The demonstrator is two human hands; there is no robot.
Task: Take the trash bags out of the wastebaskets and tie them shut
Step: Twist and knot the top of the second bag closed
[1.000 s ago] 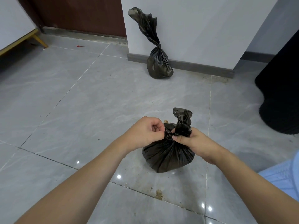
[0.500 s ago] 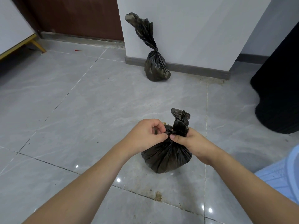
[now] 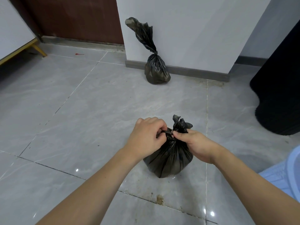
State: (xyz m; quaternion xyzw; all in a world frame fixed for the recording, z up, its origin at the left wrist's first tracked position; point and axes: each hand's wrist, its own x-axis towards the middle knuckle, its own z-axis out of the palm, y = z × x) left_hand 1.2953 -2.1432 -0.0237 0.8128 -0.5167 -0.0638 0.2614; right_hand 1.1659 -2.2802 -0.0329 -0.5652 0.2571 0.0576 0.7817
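Both hands pinch bag neck.

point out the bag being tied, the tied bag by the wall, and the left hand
near trash bag (image 3: 168, 159): head view, bulging body
far trash bag (image 3: 156, 72): head view, lower body
left hand (image 3: 146, 137): head view, back of hand

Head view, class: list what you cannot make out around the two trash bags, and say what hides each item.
- Knot on the near trash bag: covered by the left hand and right hand; whether it is finished cannot be told.
- Both bags' contents: hidden by opaque black plastic, including the far trash bag.
- Blue wastebasket: cut off by the right edge.
- Black object: cut off by the right edge, unidentifiable.
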